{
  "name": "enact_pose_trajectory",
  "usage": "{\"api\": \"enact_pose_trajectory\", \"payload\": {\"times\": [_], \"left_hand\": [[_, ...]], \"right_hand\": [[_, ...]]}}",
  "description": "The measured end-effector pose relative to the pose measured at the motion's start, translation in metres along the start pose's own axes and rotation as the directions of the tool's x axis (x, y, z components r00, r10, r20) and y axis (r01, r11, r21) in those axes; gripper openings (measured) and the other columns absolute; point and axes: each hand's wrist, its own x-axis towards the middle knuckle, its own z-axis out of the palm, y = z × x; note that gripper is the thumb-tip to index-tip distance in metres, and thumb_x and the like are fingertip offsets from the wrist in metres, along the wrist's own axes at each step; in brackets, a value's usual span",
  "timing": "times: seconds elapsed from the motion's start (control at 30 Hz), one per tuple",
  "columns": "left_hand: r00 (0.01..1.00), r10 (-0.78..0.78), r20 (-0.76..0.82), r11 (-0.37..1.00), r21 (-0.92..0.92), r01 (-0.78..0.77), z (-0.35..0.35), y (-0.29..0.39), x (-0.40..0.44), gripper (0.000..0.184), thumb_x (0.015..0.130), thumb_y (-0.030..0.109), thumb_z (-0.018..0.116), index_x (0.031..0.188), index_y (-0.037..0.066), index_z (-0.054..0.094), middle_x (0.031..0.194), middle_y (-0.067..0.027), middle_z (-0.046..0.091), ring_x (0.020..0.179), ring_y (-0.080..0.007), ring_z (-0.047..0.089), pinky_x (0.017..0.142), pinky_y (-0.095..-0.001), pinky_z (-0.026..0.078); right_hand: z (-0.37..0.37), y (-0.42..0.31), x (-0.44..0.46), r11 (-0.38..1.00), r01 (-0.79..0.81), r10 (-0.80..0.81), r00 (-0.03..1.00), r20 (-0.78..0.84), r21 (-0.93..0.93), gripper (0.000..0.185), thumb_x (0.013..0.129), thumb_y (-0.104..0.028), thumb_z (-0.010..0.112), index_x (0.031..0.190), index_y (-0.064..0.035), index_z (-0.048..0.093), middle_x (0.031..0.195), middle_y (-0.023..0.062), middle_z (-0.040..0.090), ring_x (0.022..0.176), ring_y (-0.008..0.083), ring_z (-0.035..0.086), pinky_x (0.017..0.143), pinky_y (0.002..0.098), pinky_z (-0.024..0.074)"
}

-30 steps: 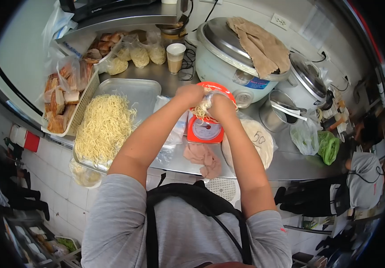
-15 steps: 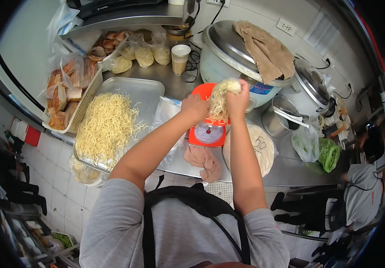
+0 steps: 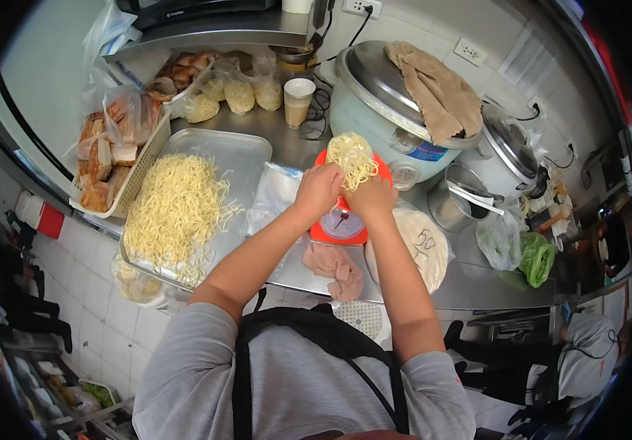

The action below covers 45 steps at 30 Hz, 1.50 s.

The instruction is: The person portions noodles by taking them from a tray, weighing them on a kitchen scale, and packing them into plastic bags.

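Note:
A see-through plastic bag of noodles (image 3: 350,155) is over the orange kitchen scale (image 3: 341,230), its full end pointing away from me. My left hand (image 3: 320,189) is closed on the near left side of the bag. Beside it, my right hand (image 3: 372,195) is closed on the near right side. The fingertips of both hands are partly hidden. To the left, a heap of loose noodles (image 3: 173,209) lies on a metal tray (image 3: 246,150). Between tray and scale are flat plastic bags (image 3: 276,194).
Behind the scale stands a large rice cooker (image 3: 360,106) with a brown cloth (image 3: 437,92). A paper cup (image 3: 298,103), bagged noodles (image 3: 239,95) and a basket of meat (image 3: 158,143) are at back left. To the right are a round wrapped stack (image 3: 422,249) and a metal pot (image 3: 452,209).
The bag of noodles has tipped from hanging upright to lying with its full end away from me. My right hand has come down and closer to my left.

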Motion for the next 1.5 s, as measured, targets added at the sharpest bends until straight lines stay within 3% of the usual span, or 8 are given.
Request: {"api": "enact_pose_trajectory", "payload": {"times": [0.17, 0.37, 0.6, 0.7, 0.8, 1.03, 1.2, 1.5], "left_hand": [[0.993, 0.084, -0.080, 0.996, -0.003, -0.084, 0.003, -0.005, 0.001, 0.006, 0.077, 0.008, 0.047, 0.074, 0.002, 0.048, 0.067, -0.0162, 0.051, 0.066, -0.0346, 0.049, 0.058, -0.0397, 0.040], [0.998, 0.008, -0.062, 0.999, -0.049, -0.011, -0.021, 0.009, -0.009, 0.006, 0.080, 0.009, 0.045, 0.078, 0.003, 0.048, 0.067, -0.0178, 0.051, 0.062, -0.0362, 0.051, 0.055, -0.0399, 0.041], [0.981, -0.116, -0.153, 0.966, -0.247, 0.075, -0.086, 0.031, -0.048, 0.007, 0.083, 0.008, 0.041, 0.080, 0.003, 0.044, 0.065, -0.0110, 0.049, 0.054, -0.0246, 0.050, 0.052, -0.0295, 0.040], [0.940, -0.140, -0.313, 0.928, -0.372, 0.014, -0.125, 0.009, -0.052, 0.009, 0.086, 0.010, 0.040, 0.079, 0.006, 0.043, 0.063, 0.0009, 0.044, 0.050, -0.0085, 0.041, 0.047, -0.0230, 0.035], [0.788, -0.594, -0.162, 0.512, -0.832, 0.215, -0.173, -0.023, -0.055, 0.008, 0.085, 0.011, 0.040, 0.078, 0.008, 0.041, 0.060, 0.0016, 0.041, 0.046, -0.0063, 0.036, 0.041, -0.0209, 0.032], [0.548, -0.836, 0.044, 0.303, -0.795, 0.526, -0.218, -0.088, -0.073, 0.007, 0.083, 0.013, 0.040, 0.077, 0.010, 0.039, 0.056, 0.0018, 0.037, 0.038, -0.0069, 0.031, 0.035, -0.0220, 0.029], [0.529, -0.840, 0.122, 0.224, -0.810, 0.543, -0.238, -0.095, -0.064, 0.006, 0.082, 0.013, 0.041, 0.079, 0.010, 0.038, 0.055, 0.0018, 0.035, 0.039, -0.0082, 0.031, 0.036, -0.0230, 0.029], [0.542, -0.788, 0.290, 0.053, -0.846, 0.530, -0.247, -0.106, -0.066, 0.008, 0.082, 0.014, 0.044, 0.080, 0.011, 0.037, 0.054, 0.0022, 0.035, 0.039, -0.0084, 0.031, 0.037, -0.0229, 0.028]], "right_hand": [[0.025, -0.006, 0.032, 0.779, -0.098, -0.008, 0.986, 0.166, 0.620, 0.029, 0.075, -0.027, 0.052, 0.093, -0.0036, 0.055, 0.065, 0.0123, 0.056, 0.057, 0.0245, 0.055, 0.050, 0.0341, 0.0443], [0.007, -0.049, 0.033, -0.589, -0.368, -0.119, 0.920, 0.373, 0.719, 0.019, 0.081, -0.015, 0.043, 0.097, -0.0053, 0.044, 0.070, 0.0068, 0.052, 0.049, 0.0135, 0.049, 0.033, 0.0256, 0.0371], [0.013, -0.145, 0.025, -0.517, -0.220, -0.032, 0.971, 0.239, 0.827, 0.022, 0.078, -0.020, 0.048, 0.096, -0.0083, 0.047, 0.078, 0.0058, 0.054, 0.063, 0.0160, 0.053, 0.046, 0.0311, 0.0424], [0.034, -0.192, 0.028, -0.104, -0.304, -0.070, 0.952, 0.298, 0.947, 0.022, 0.078, -0.024, 0.050, 0.094, -0.0084, 0.050, 0.082, 0.0081, 0.054, 0.071, 0.0184, 0.053, 0.050, 0.0324, 0.0438], [0.047, -0.228, 0.010, -0.231, -0.543, -0.539, 0.762, 0.359, 0.807, 0.021, 0.079, -0.021, 0.052, 0.090, -0.0032, 0.048, 0.080, 0.0118, 0.054, 0.065, 0.0186, 0.054, 0.050, 0.0300, 0.0467], [0.005, -0.271, 0.016, 0.675, -0.264, -0.393, 0.663, 0.638, 0.689, 0.050, 0.076, -0.035, 0.054, 0.114, -0.0024, 0.043, 0.107, 0.0167, 0.049, 0.092, 0.0262, 0.052, 0.074, 0.0363, 0.0438], [-0.063, -0.255, -0.002, 0.161, -0.116, -0.699, 0.688, 0.196, 0.980, 0.060, 0.072, -0.028, 0.062, 0.121, -0.0044, 0.036, 0.114, 0.0166, 0.045, 0.097, 0.0262, 0.050, 0.076, 0.0351, 0.0432], [0.084, -0.210, -0.029, 0.455, 0.529, -0.453, 0.830, -0.325, 0.717, 0.110, 0.055, -0.027, 0.075, 0.130, 0.0019, 0.001, 0.130, 0.0247, 0.020, 0.121, 0.0318, 0.023, 0.099, 0.0330, 0.0198]]}}
